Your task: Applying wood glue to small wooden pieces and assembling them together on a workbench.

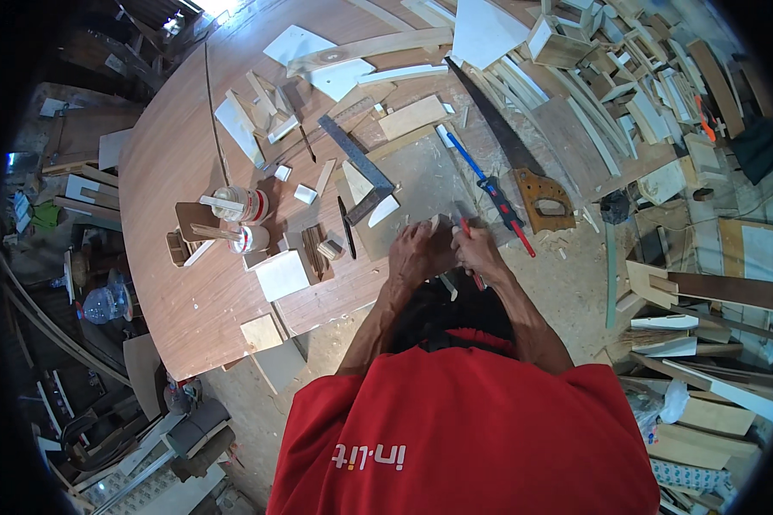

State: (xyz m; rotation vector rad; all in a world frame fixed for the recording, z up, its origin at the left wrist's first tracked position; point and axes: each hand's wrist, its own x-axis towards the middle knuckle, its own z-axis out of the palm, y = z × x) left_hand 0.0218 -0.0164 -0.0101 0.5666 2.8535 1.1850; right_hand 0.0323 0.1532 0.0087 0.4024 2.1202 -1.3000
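Observation:
My left hand is closed on a small pale wood piece, its fingers bent around it at the bench edge. Close beside it, my right hand grips a slim red-handled tool; its tip is blurred, so its exact kind is unclear. Just beyond my left hand lies a dark metal try square. To the right of my hands rest a blue, black and red stick-like tool and a handsaw with a wooden handle. A black pen lies to the left.
Two jars with sticks in them stand on the brown bench at left, near a white-topped block. White offcuts lie at the back. Wood scraps pile up along the right. A plastic bottle is off the bench's left side.

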